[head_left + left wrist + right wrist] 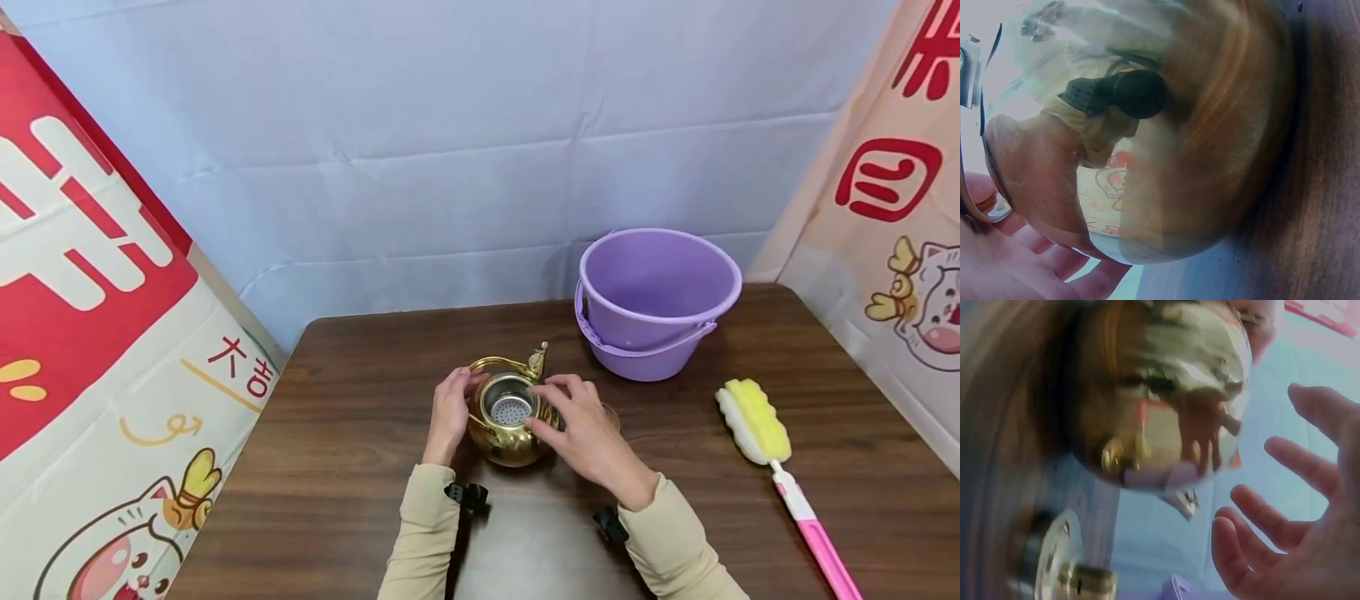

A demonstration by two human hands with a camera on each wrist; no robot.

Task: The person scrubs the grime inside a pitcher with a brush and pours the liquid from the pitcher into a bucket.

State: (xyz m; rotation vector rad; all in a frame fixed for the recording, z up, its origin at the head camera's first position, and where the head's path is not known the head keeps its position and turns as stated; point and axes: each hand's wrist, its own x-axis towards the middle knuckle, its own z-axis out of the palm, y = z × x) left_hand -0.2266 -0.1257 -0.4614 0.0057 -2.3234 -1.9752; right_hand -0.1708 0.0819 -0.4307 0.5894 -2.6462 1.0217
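Observation:
A shiny gold teapot [513, 446] stands on the table, its top uncovered. Inside the mouth sits a perforated metal strainer [512, 410]. The spout [537, 358] points away, and the arched handle [501, 362] leans toward the back. My left hand [450, 412] holds the pot's left side, its fingers curved round the body by the handle. Over the pot's right side hovers my right hand [585, 429], fingers spread and apart from the metal. In the right wrist view a gold lid [1054, 556] with a knob lies on the table, mostly hidden by my hand in the head view.
A purple bucket [637, 337] with its handle hanging down stands at the back right. Further right lies a sponge brush [780, 475] with a yellow-and-white head and pink handle. Pale cloth [420, 167] hangs behind the wooden table [352, 467], with printed cloths on both sides.

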